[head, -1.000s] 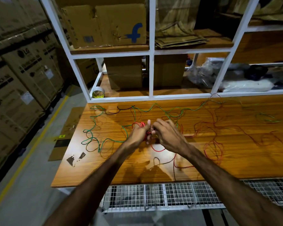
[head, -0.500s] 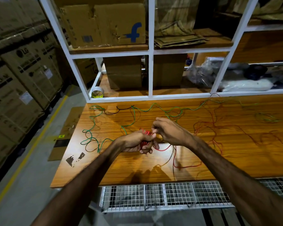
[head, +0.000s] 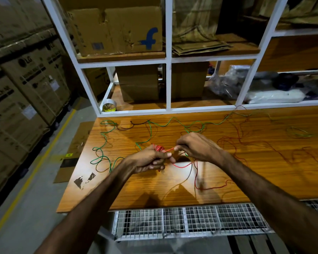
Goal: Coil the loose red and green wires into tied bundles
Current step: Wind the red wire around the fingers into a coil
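- Your left hand [head: 148, 160] has its fingers curled round a small red coil [head: 158, 148], which sticks up just above the knuckles over the middle of the wooden table [head: 128, 191].
- Your right hand [head: 196, 146] sits just beside the left, apart from it by a short gap, and pinches the red wire [head: 184, 165] between thumb and fingertips.
- A short taut length of that red wire runs from the coil across the gap to your right fingertips.
- From under your hands the red wire droops in a loop toward the near edge of the table, then curls away to the right.
- More loose red wire lies tangled on the table to the right of your right hand, well apart from the coil.
- The green wire [head: 104, 142] lies loose on the table, looping to the left of your left hand and running along the far edge behind both hands; neither hand touches it there.
- A tape roll [head: 109, 106] stands on the lower shelf beyond the table's far left corner.
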